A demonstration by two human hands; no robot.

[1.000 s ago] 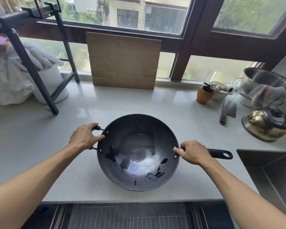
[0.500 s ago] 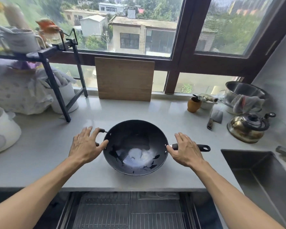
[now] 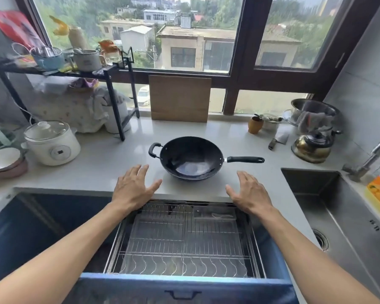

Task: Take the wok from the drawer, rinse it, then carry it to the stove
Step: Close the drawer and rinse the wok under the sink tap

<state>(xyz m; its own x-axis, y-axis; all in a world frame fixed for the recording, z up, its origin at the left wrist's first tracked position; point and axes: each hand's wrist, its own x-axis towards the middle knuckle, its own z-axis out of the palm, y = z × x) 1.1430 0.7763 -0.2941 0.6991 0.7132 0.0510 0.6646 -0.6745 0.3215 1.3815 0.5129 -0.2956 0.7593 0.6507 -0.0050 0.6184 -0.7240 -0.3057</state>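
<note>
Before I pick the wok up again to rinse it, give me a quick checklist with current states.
1. Wok out of the drawer, upright on the counter: ok.
2. Left hand empty and open: ok.
3. Right hand empty and open: ok.
4. Long handle and loop handle free to grasp: ok.
5. Sink basin clear for the wok: ok.
6. Drawer closed: not ok, pulled out.
</note>
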